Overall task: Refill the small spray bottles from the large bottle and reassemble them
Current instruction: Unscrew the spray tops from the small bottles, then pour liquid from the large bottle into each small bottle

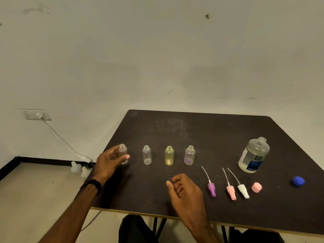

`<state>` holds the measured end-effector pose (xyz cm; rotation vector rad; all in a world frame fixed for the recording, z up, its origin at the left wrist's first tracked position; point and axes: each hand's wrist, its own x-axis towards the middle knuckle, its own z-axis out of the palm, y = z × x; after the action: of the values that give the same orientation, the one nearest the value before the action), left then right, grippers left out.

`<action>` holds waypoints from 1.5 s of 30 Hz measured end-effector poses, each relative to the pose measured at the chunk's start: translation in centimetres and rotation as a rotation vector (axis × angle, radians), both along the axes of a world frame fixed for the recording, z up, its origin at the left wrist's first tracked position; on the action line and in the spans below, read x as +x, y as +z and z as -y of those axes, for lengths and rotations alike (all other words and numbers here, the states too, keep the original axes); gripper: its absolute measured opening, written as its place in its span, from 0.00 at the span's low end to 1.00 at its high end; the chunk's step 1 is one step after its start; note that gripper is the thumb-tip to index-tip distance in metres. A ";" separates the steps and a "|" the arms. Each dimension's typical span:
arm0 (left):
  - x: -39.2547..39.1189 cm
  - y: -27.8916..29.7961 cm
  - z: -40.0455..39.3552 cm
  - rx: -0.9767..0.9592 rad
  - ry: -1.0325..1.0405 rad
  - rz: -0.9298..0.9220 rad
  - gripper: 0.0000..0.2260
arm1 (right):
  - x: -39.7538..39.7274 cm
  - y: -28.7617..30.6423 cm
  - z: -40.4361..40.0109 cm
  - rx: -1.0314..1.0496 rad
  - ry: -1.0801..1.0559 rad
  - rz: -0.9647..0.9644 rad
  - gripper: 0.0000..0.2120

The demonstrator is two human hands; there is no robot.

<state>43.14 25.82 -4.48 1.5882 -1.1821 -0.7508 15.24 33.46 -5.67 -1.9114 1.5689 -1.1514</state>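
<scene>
Four uncapped small bottles stand in a row on the dark table [201,130]: a clear one [123,150], a second clear one [147,156], a yellowish one [169,156] and a purplish one [189,156]. My left hand [108,162] curls round the leftmost clear bottle, thumb across its front. My right hand [184,188] hovers near the table's front, fingers loosely curled, holding nothing. The large bottle [254,155] stands open at the right, with its blue cap [298,181] beside it. Purple [211,189], pink [231,192] and white [243,190] spray heads and a pink cap [256,187] lie in front.
The table's front edge [157,213] runs close to my knees. On the floor to the left stand white plastic bottles [77,167]. A white cable [57,135] runs from a wall socket [37,114] down to the floor.
</scene>
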 end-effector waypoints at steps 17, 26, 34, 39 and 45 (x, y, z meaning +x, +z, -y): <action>1.5 -1.2 2.3 0.091 -0.115 -0.041 0.25 | 2.3 -1.4 1.0 0.104 0.063 -0.004 0.04; 1.4 -0.5 0.7 0.074 -0.105 -0.093 0.41 | -0.5 0.2 0.0 -0.007 0.085 0.063 0.05; -5.2 3.1 -5.7 -0.405 0.241 0.130 0.23 | -12.0 5.0 -0.2 -0.129 0.008 0.115 0.13; -14.8 2.0 -7.2 -0.348 -0.118 0.115 0.20 | -19.5 7.2 0.8 -0.231 -0.243 0.026 0.14; -23.6 -0.4 -4.4 -0.176 -0.185 -0.034 0.29 | -23.9 7.6 3.2 -0.123 -0.439 0.027 0.30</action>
<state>19.52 30.23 -4.84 1.3293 -1.3451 -0.7662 -8.66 30.30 1.92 -1.6569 2.0073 -1.4706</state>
